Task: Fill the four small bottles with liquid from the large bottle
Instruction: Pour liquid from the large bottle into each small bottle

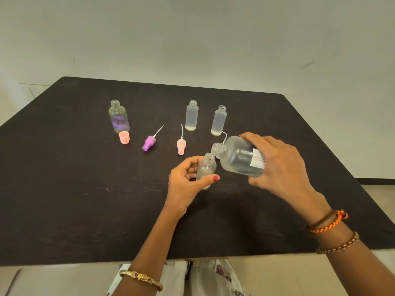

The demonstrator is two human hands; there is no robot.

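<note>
Tipping the large clear labelled bottle [239,155], gripped in the right hand [277,165], the person is filling the small clear round bottle [206,169] pinched in left hand [186,184] near the table's [64,210] front edge, two frosted slim bottles [191,115] behind barely holding liquid.

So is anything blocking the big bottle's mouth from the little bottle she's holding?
Nothing visible. The large bottle, tilted in the right hand, has its uncapped mouth right beside the open neck of the small bottle held by the left hand.

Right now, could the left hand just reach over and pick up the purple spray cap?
Probably not at once: the left hand is gripping a small bottle under the big bottle. The purple cap lies in the open on the table, nothing blocking it, once that bottle is set down.
</note>
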